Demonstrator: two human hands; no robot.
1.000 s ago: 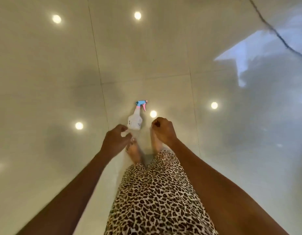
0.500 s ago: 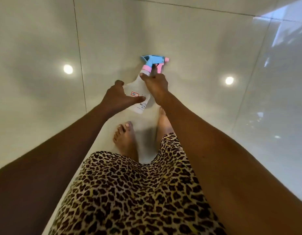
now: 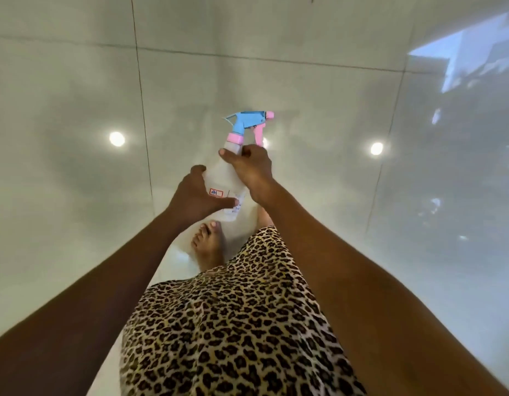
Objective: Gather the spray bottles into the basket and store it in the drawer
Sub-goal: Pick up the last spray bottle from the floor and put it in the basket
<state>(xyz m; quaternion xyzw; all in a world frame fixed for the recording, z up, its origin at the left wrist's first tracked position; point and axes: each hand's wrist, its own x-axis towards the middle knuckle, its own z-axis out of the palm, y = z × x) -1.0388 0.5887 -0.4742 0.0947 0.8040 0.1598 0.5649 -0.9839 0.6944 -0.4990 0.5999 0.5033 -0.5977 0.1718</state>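
So the left hand (image 3: 197, 195) is wrapping round the belly of the spray bottle (image 3: 223, 178), probably carrying its weight, while the right hand (image 3: 249, 167) at about 1 o'clock is pinching the neck, likely steadying it. The bottle is hanging tilted above the glossy floor (image 3: 76, 195); no basket showing.

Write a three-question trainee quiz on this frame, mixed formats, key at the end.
1. True or false: the spray bottle is held by both hands.
2. Which hand grips near the bottle's neck? A) left hand B) right hand C) neither
3. Fill in: the trigger head is blue and ____.

Key: 1 true; 2 B; 3 pink. The left hand wraps the lower body by the label. No basket or drawer is in view.
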